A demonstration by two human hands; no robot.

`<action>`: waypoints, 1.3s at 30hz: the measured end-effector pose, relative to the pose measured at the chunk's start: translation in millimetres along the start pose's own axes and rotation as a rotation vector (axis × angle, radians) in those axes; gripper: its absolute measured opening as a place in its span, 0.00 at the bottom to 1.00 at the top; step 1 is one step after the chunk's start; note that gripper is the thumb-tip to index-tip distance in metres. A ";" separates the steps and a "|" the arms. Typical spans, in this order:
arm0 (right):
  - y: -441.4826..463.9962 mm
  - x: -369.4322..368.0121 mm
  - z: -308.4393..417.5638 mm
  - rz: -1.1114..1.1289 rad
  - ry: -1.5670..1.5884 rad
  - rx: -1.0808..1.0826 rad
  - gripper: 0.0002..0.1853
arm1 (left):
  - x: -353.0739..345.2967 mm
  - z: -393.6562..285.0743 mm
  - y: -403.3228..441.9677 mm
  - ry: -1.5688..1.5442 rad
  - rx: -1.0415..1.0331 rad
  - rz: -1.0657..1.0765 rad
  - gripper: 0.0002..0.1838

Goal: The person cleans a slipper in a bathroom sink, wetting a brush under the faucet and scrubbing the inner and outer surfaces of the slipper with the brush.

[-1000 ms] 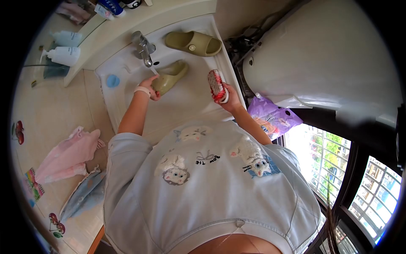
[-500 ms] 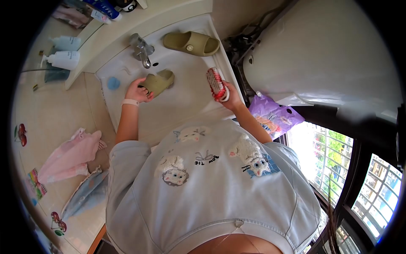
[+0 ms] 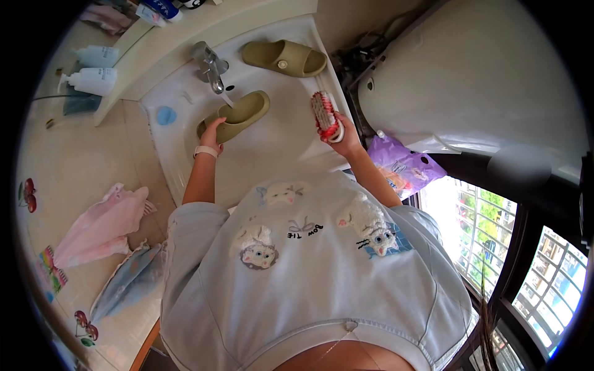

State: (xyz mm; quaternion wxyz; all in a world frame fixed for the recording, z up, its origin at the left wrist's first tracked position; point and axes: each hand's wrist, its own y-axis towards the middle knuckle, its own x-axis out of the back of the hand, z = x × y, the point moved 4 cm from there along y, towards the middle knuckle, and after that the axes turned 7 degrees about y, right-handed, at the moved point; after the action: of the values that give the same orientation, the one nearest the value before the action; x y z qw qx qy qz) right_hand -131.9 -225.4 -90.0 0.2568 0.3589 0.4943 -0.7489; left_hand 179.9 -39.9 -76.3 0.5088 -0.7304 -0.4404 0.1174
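My left hand [image 3: 212, 135] grips an olive-green slide sandal [image 3: 245, 116] by its strap end, low in the white sink [image 3: 272, 145]. Water runs from the chrome faucet [image 3: 211, 67] onto the sandal's footbed. On the right side of the basin, my right hand [image 3: 344, 136] is closed around the white handle of a scrub brush [image 3: 323, 112] with red and white bristles facing left. A second olive slide sandal [image 3: 284, 58], with a small round charm on it, lies on the sink's back ledge.
A blue round piece [image 3: 166, 115] sits at the sink's left edge. Pump bottles [image 3: 93, 81] and tubes stand on the shelf. Pink cloth [image 3: 105, 226] and blue cloth [image 3: 127, 278] lie on the left. A purple bag [image 3: 402, 162] and a large white appliance [image 3: 476, 74] are on the right.
The sandal in my left hand has turned, its footbed now facing up under the faucet's stream. My right hand with the brush has shifted only slightly.
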 end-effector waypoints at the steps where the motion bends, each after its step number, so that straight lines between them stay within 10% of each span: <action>1: 0.1 1.0 1.2 -0.006 0.024 0.002 0.21 | -1.4 -0.1 2.8 0.003 0.003 0.003 0.20; 7: -4.1 7.7 6.3 0.033 0.016 0.044 0.21 | -5.5 6.0 21.3 -0.038 0.063 0.107 0.19; 12: -4.0 8.4 5.3 0.035 0.021 0.057 0.21 | -23.1 23.5 -0.9 0.166 -0.568 0.044 0.32; 23: -8.2 3.9 -2.8 -0.057 0.001 0.048 0.21 | -62.8 22.6 -104.2 0.750 -0.830 -0.507 0.39; 28: -8.9 4.9 -0.7 -0.013 0.004 0.072 0.21 | -59.5 30.6 -110.1 0.927 -1.286 -0.679 0.38; 34: -10.5 10.5 -2.1 -0.074 0.022 0.082 0.22 | 4.8 7.1 -30.7 0.594 -0.695 -0.731 0.35; 36: -9.5 10.4 -4.2 -0.077 0.024 0.064 0.22 | 25.9 17.0 49.5 -0.200 -0.568 -0.294 0.36; 39: -14.8 2.3 -4.6 -0.089 0.012 0.095 0.21 | 24.7 10.5 43.4 -0.196 -0.101 -0.128 0.34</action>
State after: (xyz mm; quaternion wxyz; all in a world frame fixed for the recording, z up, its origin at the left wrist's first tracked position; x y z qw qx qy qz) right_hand -142.9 -215.6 -84.9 0.2029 0.3529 0.4752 -0.7801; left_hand 210.5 -18.5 -111.1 0.4323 -0.7103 -0.5392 0.1334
